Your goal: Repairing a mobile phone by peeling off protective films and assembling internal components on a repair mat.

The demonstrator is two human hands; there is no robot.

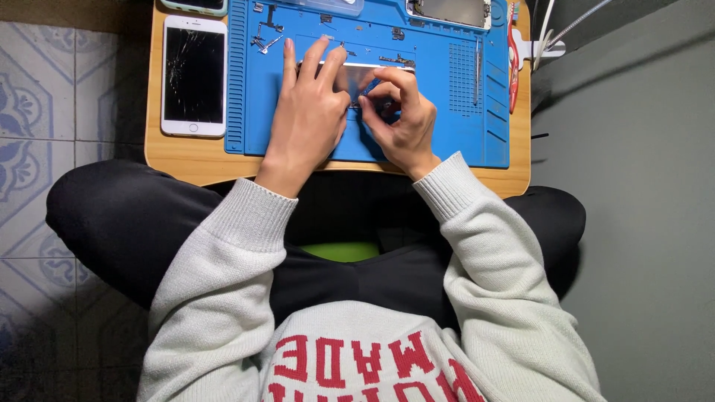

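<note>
The left hand (pixel 307 112) lies flat, pressing an opened phone body (pixel 356 80) onto the blue mat (pixel 261 112); the right hand (pixel 398 119) pinches something tiny on it. Removed screws and parts (pixel 264 33) lie scattered; disassembly looks midway.

Loose parts (pixel 267 36) crowd mat top (pixel 387 26) — lower mat (pixel 253 134) open

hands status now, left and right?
Left hand: open, fingers flat on the flat silvery part on the blue mat.
Right hand: fingers curled at the part's near edge; whether it grips anything cannot be told.
</note>
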